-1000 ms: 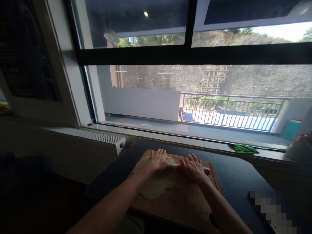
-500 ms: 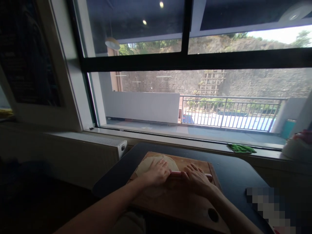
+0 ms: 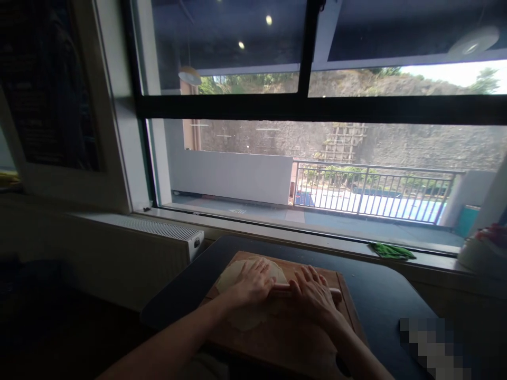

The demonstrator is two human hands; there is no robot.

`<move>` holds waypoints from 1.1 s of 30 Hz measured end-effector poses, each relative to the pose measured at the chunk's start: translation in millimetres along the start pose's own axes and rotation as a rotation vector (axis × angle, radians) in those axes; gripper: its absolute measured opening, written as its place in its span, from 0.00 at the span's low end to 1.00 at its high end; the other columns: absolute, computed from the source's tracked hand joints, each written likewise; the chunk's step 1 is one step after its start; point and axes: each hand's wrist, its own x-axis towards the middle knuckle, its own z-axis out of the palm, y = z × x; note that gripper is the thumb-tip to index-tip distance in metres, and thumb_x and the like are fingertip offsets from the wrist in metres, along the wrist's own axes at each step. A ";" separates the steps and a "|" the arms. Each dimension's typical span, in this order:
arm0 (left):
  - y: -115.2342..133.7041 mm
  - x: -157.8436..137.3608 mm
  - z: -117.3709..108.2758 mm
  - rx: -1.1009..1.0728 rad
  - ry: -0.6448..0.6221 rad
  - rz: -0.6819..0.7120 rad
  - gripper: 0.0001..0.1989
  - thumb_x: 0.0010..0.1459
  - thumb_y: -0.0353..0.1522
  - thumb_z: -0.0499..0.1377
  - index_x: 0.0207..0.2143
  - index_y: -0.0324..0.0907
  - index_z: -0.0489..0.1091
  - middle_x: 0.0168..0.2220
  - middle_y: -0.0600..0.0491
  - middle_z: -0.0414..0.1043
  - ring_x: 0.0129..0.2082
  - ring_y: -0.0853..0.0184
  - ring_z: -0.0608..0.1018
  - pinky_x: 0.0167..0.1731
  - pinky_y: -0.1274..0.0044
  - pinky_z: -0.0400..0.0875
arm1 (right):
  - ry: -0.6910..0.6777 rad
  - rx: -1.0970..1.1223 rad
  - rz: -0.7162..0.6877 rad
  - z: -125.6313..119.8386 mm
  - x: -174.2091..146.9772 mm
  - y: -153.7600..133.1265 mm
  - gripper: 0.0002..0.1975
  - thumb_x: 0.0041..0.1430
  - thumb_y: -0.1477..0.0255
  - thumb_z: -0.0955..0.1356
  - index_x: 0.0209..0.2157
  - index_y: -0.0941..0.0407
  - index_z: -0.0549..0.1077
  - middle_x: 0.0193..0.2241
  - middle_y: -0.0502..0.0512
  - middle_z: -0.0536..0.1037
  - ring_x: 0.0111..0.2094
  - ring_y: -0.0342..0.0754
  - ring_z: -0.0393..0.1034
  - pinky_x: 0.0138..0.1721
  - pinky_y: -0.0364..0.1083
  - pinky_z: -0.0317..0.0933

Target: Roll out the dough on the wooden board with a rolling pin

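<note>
A thin rolling pin [image 3: 282,287] lies across a sheet of pale dough [image 3: 232,274] on a wooden board [image 3: 301,338]. My left hand [image 3: 255,279] rests palm down over the pin's left part, its fingers stretched forward above the dough. On the right part, my right hand [image 3: 312,290] presses flat with the fingers spread and the thumb side by the pin. The pin's right end sticks out past this hand. Its left end is hidden under my left hand. Part of the dough is covered by my left hand and forearm.
The board sits on a dark table [image 3: 380,295] with rounded corners, below a large window. A green cloth [image 3: 392,250] lies on the sill. A white radiator [image 3: 158,229] stands at the left. A blurred-out item [image 3: 431,348] is at the table's right edge.
The view has shifted slightly. My right hand's fingers are straighter and more spread on the rolling pin, and my right forearm now covers most of the board's round hole.
</note>
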 end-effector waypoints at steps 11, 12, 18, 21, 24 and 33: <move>3.6 -36.3 6.7 0.022 0.040 0.116 0.33 0.62 0.47 0.35 0.64 0.40 0.45 0.66 0.47 0.41 0.66 0.59 0.42 0.62 0.60 0.32 | -0.071 0.017 -0.019 -3.0 -31.4 -5.1 0.30 0.64 0.57 0.50 0.62 0.56 0.54 0.63 0.56 0.54 0.64 0.54 0.41 0.62 0.56 0.37; 2.7 -25.0 4.2 0.029 0.028 0.083 0.33 0.63 0.47 0.34 0.64 0.40 0.46 0.66 0.47 0.41 0.66 0.59 0.42 0.61 0.59 0.32 | -0.073 0.022 0.001 -2.2 -19.5 -5.7 0.30 0.64 0.57 0.49 0.62 0.56 0.54 0.63 0.56 0.54 0.64 0.54 0.41 0.61 0.57 0.38; -12.0 38.6 -3.4 0.019 -0.036 -0.101 0.35 0.62 0.48 0.33 0.64 0.36 0.46 0.66 0.42 0.42 0.65 0.53 0.46 0.59 0.53 0.38 | -0.112 0.004 0.084 -0.1 48.3 -7.2 0.29 0.64 0.56 0.49 0.59 0.55 0.60 0.60 0.61 0.60 0.62 0.57 0.47 0.56 0.60 0.45; -16.5 46.8 -0.3 0.011 -0.039 -0.119 0.35 0.61 0.49 0.34 0.64 0.38 0.47 0.66 0.44 0.42 0.65 0.53 0.46 0.59 0.52 0.39 | -0.110 -0.002 0.077 -0.2 58.7 -6.9 0.27 0.64 0.57 0.49 0.57 0.53 0.62 0.58 0.60 0.63 0.61 0.56 0.50 0.56 0.59 0.46; -13.4 33.3 4.8 0.006 -0.001 -0.092 0.35 0.61 0.50 0.33 0.64 0.40 0.46 0.66 0.47 0.41 0.66 0.56 0.44 0.60 0.55 0.36 | -0.082 -0.002 0.059 1.2 45.5 -7.0 0.28 0.65 0.57 0.48 0.56 0.52 0.64 0.59 0.59 0.62 0.62 0.56 0.47 0.56 0.59 0.45; 9.8 -49.6 13.8 -0.045 0.115 0.171 0.31 0.62 0.49 0.34 0.64 0.49 0.46 0.66 0.52 0.46 0.65 0.59 0.45 0.62 0.58 0.35 | 0.068 -0.037 -0.061 12.1 -40.1 -1.4 0.33 0.63 0.53 0.50 0.63 0.57 0.53 0.64 0.58 0.50 0.64 0.53 0.40 0.62 0.55 0.35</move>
